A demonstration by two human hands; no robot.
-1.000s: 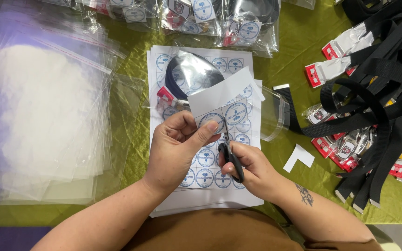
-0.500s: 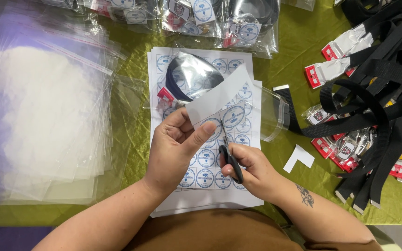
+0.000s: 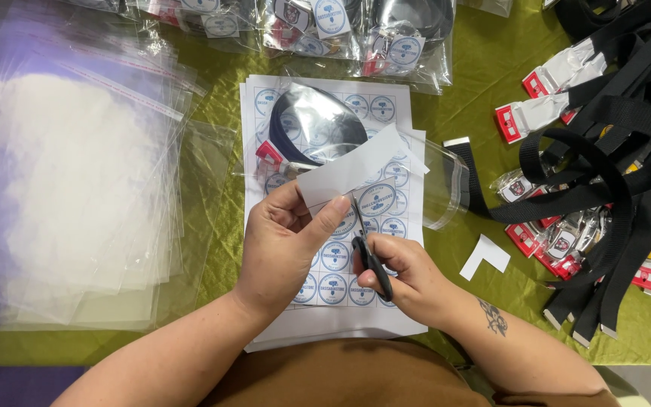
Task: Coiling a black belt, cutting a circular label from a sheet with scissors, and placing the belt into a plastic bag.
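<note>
Scissors sit in the right hand, fingers curled through the black loops, blades nosing up into a white paper strip. Left hand pinches that strip's near edge, thumb on top, above the sticker sheets. Paper looks light, thin and floppy; best gripped close beside the cut.

A green cloth is covering the surface in front of me. Clear bags are lying stacked on its left side. Sticker sheets are sitting in the middle, just before me. Black straps with red-and-white clips are sprawling in a heap on the right, and a white scrap is lying just beside them. Filled bags are lining the far edge.
</note>
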